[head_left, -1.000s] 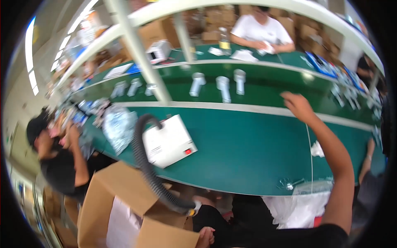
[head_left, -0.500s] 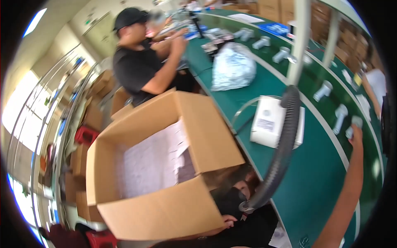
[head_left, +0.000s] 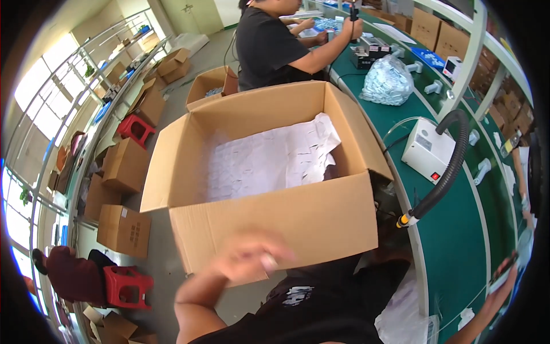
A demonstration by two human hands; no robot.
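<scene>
In front of me stands a large open cardboard box (head_left: 275, 229), with crumpled white paper sheets (head_left: 269, 155) inside. My left hand (head_left: 252, 255) is raised before the near flap. Motion smears its fingers, and I cannot make out anything in them. At the far lower right, my right hand (head_left: 507, 275) is stretched out past the green worktable, by the picture's dark rim. A whitish thing shows beside it, but whether the fingers hold it cannot be seen. White plastic parts, such as one angled piece (head_left: 482, 171), lie on the green belt.
A white machine (head_left: 427, 150) with a black corrugated hose (head_left: 452, 178) stands on the green table (head_left: 447, 252). Beyond it sits a full plastic bag (head_left: 388, 80). A person in black (head_left: 269, 46) works at the far left of the table. Red stools (head_left: 126, 286) and cartons stand left.
The view has swung right and down, with the box now more central. My left hand has come up before the flap. My right hand has left the white part on the belt.
</scene>
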